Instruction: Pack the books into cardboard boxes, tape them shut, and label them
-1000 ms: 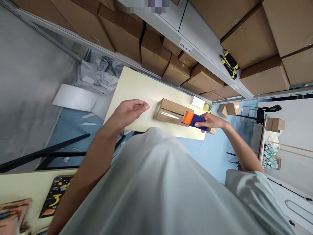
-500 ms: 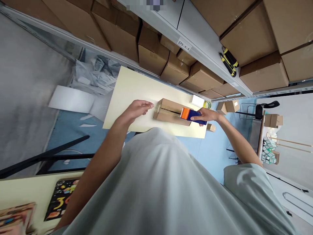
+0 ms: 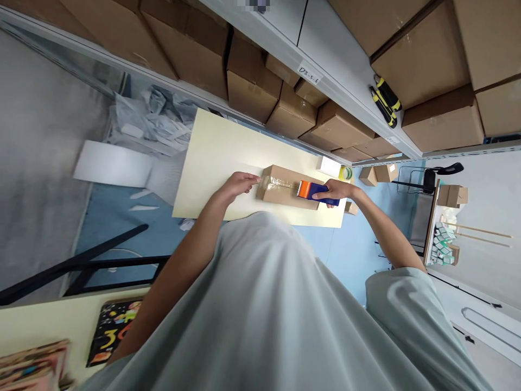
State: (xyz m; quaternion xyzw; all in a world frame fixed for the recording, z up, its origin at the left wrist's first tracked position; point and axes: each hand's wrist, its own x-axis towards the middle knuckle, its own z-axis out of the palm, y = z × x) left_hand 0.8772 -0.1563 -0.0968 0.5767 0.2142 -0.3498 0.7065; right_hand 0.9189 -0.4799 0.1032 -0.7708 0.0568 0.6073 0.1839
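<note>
A long cardboard box [image 3: 291, 196] lies on the cream tabletop [image 3: 215, 146], its top seam partly covered by glossy clear packing tape [image 3: 280, 183]. At the box's left end is my left hand [image 3: 239, 184], fingers drawn together and the fingertips at the edge where the tape begins. Whether they pinch the tape's end is too small to tell. My right hand [image 3: 338, 190] grips a blue tape dispenser [image 3: 319, 191] with an orange front. The dispenser's toothed front rests over the right half of the box top, in line with the seam.
Behind the box stand a white box [image 3: 329, 166] and a green-yellow tape roll [image 3: 345, 173]. Shelves of cardboard boxes [image 3: 252, 76] rise along the back, with two yellow-black cutters [image 3: 385, 102] on one ledge. White foam sheet [image 3: 114, 164] lies at left.
My left hand has moved right to the box's end. The dispenser has shifted slightly left and down, and clear tape now shows over the left part of the seam.
</note>
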